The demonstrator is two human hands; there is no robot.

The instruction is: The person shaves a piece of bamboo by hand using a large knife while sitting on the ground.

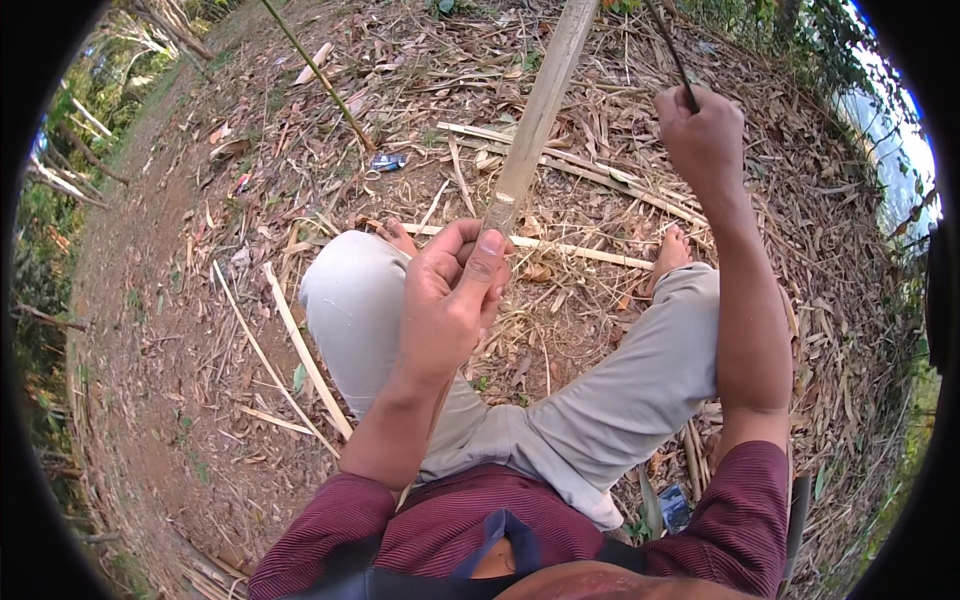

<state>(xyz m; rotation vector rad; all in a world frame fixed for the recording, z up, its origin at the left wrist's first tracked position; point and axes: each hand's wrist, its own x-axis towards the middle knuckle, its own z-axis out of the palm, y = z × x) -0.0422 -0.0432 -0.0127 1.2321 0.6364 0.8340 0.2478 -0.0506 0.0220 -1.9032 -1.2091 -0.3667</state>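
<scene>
My left hand pinches the near end of a long, flat bamboo strip between thumb and fingers. The strip is pale and rises away from me past the top edge of the view, with a lighter scraped patch just beyond my fingertips. Off to the right, my raised right hand is closed in a fist round a dark, narrow, rod-like thing. It points up and away, and its far end is cut off by the view's edge, so whether it is a blade or a stick is unclear. The two held things are apart.
Several split bamboo strips lie across the ground by my bare feet, and more lie left of my knee. A thin green stem slants at the upper left. Dry leaves cover the soil, with a small blue packet among them.
</scene>
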